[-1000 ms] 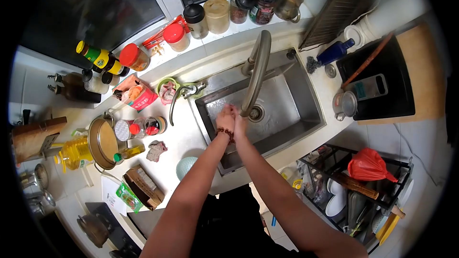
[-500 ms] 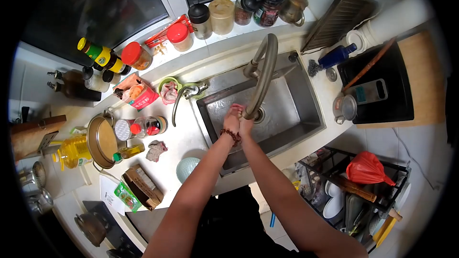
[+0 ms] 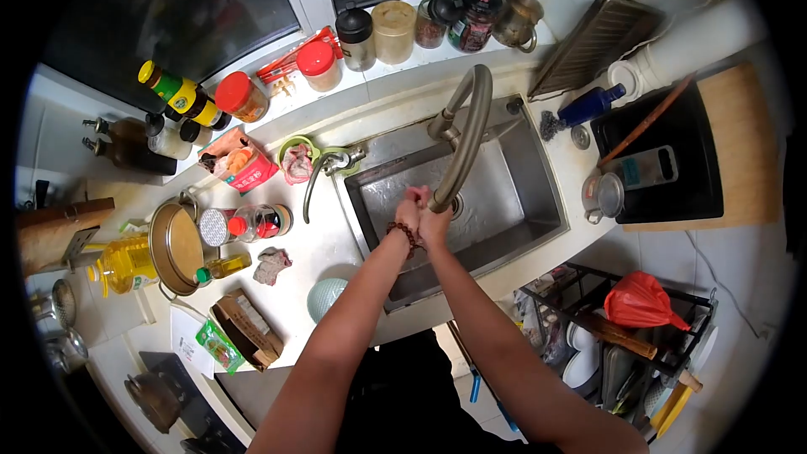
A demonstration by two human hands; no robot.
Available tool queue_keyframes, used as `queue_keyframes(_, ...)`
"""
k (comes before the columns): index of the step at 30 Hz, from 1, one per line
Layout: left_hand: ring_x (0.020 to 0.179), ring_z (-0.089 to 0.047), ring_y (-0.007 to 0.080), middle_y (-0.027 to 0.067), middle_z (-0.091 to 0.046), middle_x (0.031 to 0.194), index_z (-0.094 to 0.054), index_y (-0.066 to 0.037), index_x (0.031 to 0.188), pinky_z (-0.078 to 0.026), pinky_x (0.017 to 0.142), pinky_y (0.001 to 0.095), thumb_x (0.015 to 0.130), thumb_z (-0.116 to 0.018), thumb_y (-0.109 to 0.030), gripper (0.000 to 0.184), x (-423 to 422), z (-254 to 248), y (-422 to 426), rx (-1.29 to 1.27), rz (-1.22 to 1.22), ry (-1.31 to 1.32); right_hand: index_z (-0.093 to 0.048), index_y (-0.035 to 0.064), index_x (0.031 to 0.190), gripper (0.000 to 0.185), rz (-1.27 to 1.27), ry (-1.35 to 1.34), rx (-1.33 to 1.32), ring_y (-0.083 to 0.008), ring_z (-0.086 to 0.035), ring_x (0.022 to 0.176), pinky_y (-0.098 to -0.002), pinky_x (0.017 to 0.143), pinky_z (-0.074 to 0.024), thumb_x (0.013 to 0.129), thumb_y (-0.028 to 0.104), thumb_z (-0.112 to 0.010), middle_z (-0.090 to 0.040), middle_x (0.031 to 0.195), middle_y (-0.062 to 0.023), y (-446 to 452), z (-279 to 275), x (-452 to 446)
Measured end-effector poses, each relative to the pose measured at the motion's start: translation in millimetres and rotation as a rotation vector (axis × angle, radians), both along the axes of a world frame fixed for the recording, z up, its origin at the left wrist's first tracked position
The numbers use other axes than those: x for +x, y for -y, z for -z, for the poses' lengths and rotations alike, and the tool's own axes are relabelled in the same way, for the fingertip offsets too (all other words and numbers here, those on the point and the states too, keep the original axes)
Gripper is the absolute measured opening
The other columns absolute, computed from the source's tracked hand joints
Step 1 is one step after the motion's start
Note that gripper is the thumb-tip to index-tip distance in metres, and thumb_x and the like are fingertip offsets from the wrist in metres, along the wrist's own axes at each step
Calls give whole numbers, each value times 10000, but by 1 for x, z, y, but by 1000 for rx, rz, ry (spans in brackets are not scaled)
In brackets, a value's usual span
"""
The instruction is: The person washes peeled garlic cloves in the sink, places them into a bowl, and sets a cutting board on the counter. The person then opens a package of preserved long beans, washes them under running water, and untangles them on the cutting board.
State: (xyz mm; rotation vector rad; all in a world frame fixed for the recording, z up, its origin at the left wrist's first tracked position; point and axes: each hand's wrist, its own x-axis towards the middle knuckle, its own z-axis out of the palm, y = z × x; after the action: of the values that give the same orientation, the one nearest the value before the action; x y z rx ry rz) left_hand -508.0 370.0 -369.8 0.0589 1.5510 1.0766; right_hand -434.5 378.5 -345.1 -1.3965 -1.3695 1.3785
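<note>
My left hand (image 3: 408,212), with a beaded bracelet (image 3: 409,238) at its wrist, is over the steel sink (image 3: 530,176). Its fingers are curled, and what they may hold is too small to make out. Pressed against it is my right hand (image 3: 434,225), whose fingers are mostly hidden behind the left hand and the spout. The curved metal faucet (image 3: 472,134) reaches down over both hands. Beneath the spout, part of the round drain (image 3: 456,204) shows.
Left of the sink stand a pale green bowl (image 3: 328,299), a crumpled cloth (image 3: 271,266), a pan (image 3: 160,240) and an oil bottle (image 3: 123,264). Jars (image 3: 393,32) line the sill. A black tray (image 3: 702,160) and a metal cup (image 3: 603,193) are to the right.
Both hands stay together under the spout, with a slight shift of the fingers. The whole view has tilted a little.
</note>
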Motion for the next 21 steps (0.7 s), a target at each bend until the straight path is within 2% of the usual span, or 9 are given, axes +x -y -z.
queue_keyframes(3, 890, -673, 280, 159, -693, 1008, -669, 22, 1131, -524, 793, 419, 1032, -476, -431, 502, 2, -8, 1, 3, 262, -212, -717, 2, 1100, 235, 24, -187, -122, -199, -691, 972, -334, 843, -508, 927, 114, -604, -737, 1014, -165, -8, 18, -3)
queue_keyframes(5, 951, -672, 260, 147, -689, 1057, -675, 12, 1155, -527, 820, 415, 1038, -440, -526, 598, 11, -30, 0, 96, -272, 325, -710, 7, 1130, 253, -52, -85, 11, -203, -693, 980, -328, 869, -506, 935, 121, -595, -738, 1032, -174, -7, 3, -6)
queue_keyframes(6, 951, -672, 260, 147, -689, 1057, -675, 12, 1155, -527, 820, 415, 1038, -440, -526, 598, 9, -26, 0, 96, -272, 328, -710, 7, 1130, 253, -51, -82, 12, -203, -693, 980, -328, 869, -506, 935, 121, -595, -738, 1032, -174, -8, 0, -5)
queue_keyframes(9, 1013, -665, 240, 140, -684, 1085, -679, 15, 1160, -524, 839, 404, 1033, -423, -581, 661, -3, -22, -1, 48, -85, 105, -703, 6, 1145, 270, -89, -95, 142, -212, -690, 990, -326, 888, -499, 975, 166, -569, -739, 1047, -173, -8, 2, -7)
queue_keyframes(11, 1002, -674, 271, 163, -696, 1130, -682, -8, 1178, -520, 860, 401, 1038, -400, -520, 601, -5, -53, -4, -205, -71, -4, -702, 0, 1144, 298, -149, -54, 145, -221, -686, 1010, -328, 893, -495, 1005, 217, -550, -740, 1066, -161, -4, 18, -3)
queue_keyframes(14, 989, -662, 245, 145, -683, 1066, -682, 13, 1142, -519, 848, 385, 1013, -444, -612, 681, -7, -18, 4, -110, -53, 23, -667, -24, 1218, 396, -154, -97, -40, -196, -597, 1117, -329, 998, -446, 1075, 305, -497, -689, 1163, -106, 7, 4, 0)
queue_keyframes(18, 930, -658, 261, 139, -683, 1029, -666, -1, 1143, -517, 853, 383, 1023, -455, -549, 600, 11, -2, 14, 24, -184, 254, -640, 6, 1274, 341, -78, -37, -155, -261, -676, 1058, -345, 891, -495, 1025, 203, -516, -717, 1153, -171, 8, 10, 8)
queue_keyframes(20, 883, -653, 261, 122, -685, 1004, -641, -24, 1155, -523, 846, 380, 1021, -488, -451, 473, 15, -21, 19, 120, -266, 462, -574, 18, 1370, 392, -113, -69, 59, -252, -666, 1056, -345, 904, -493, 1034, 199, -486, -713, 1149, -155, 9, 12, 9)
queue_keyframes(21, 870, -661, 271, 111, -690, 1017, -618, -45, 1190, -536, 816, 401, 1003, -516, -358, 378, 12, -24, 24, 155, -276, 423, -574, 18, 1370, 392, -110, -68, 63, -252, -666, 1056, -345, 904, -493, 1034, 199, -486, -713, 1149, -155, 11, 12, 11)
